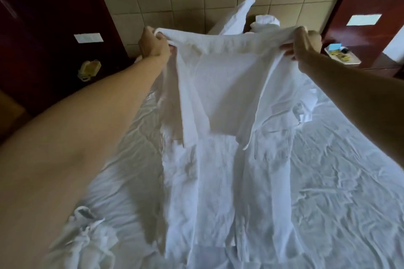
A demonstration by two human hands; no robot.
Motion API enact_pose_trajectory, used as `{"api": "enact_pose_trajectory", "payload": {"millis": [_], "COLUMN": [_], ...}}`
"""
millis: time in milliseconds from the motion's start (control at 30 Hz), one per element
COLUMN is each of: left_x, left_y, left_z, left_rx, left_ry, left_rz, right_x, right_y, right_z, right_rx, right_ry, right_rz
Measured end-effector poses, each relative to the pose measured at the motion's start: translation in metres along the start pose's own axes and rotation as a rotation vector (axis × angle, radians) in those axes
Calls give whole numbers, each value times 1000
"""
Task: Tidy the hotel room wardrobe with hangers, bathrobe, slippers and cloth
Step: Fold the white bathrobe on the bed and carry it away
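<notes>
Left hand (153, 45) and right hand (303, 42) each grasp a top corner of the white bathrobe (218, 85), fingers clenched on the fabric. The bathrobe hangs spread above the wrinkled bed (338, 181).

Lower hem of the white waffle-weave bathrobe (218, 102) cut off by the bottom edge, rumpled white cloth bundle (87, 238) at lower left blurred and partly out of frame, small items on the pale bedside tray (341, 55) too small to identify, white pillow (236, 17) partly hidden behind the bathrobe
</notes>
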State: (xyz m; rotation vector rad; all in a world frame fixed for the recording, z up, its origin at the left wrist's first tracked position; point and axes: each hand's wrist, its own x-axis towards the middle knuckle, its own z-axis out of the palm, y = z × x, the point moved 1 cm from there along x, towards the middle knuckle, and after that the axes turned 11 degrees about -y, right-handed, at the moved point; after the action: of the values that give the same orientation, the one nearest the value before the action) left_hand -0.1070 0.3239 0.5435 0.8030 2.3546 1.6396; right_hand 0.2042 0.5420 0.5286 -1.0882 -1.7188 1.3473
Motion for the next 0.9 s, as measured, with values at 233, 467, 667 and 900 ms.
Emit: {"api": "enact_pose_trajectory", "payload": {"millis": [233,467,667,900], "left_x": [16,-84,-188,-314], "left_y": [-100,-190,-345,-473], "left_z": [44,43,45,50], "left_rx": [-30,-83,-13,16], "left_ry": [-16,-61,-122,-167], "left_rz": [-185,-253,-510,-679], "right_x": [39,-63,-186,-293], "right_y": [95,183,303,463], "right_z": [23,41,38,42], "right_rx": [-31,-7,7,-3], "right_ry": [38,7,-83,-120], "right_rz": [253,325,491,699]}}
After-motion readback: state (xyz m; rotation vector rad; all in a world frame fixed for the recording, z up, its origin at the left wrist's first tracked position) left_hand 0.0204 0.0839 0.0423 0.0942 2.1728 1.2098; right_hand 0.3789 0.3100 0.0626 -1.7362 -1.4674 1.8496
